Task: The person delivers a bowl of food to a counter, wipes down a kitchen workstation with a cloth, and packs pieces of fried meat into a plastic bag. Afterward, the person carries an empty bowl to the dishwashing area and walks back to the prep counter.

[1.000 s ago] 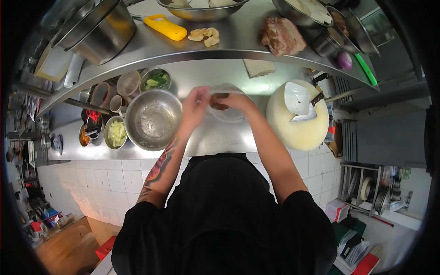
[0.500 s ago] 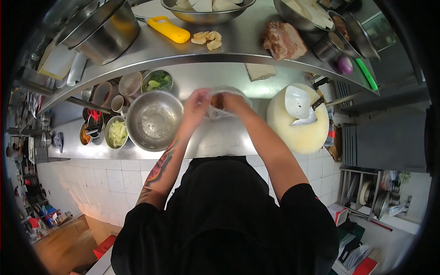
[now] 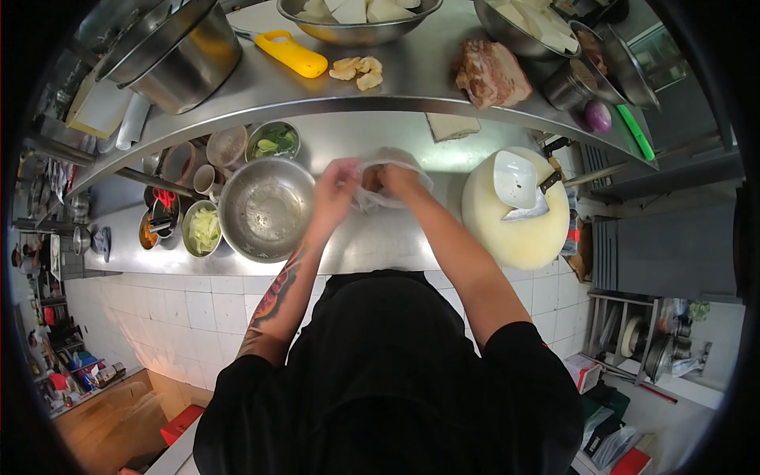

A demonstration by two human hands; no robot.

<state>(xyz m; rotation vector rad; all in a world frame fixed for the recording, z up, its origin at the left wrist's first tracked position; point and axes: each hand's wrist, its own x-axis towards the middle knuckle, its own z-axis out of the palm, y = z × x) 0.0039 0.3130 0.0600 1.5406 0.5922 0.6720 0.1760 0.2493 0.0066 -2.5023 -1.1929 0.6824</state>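
Broadly, the steel desk (image 3: pixel 380 249) runs across in front of you, with the pale round chopping block (image 3: pixel 514 241) well off to your right and the wide steel basin (image 3: pixel 267 190) close by your left forearm. Between those two, straight ahead of your chest, sits the clear plastic bag (image 3: pixel 406 158), its far edge showing beyond your knuckles and its near folds slumped toward you. Your left hand (image 3: pixel 338 188) is at the bag's left edge, and its grip looks closed on the plastic, thumb and fingers drawn together there. Your right hand (image 3: pixel 403 182) comes in from the other side and reaches over the bag into its mouth; its fingertips are hidden, so you cannot tell whether that grip is apart or clamped. Smallest of all, the brown piece (image 3: pixel 370 179) shows in the bag between your two hands, just left of the right-hand knuckles and a little right of the left fingers. Your right hand is the nearer, seemingly touching it. Too little of it shows to read its long axis.
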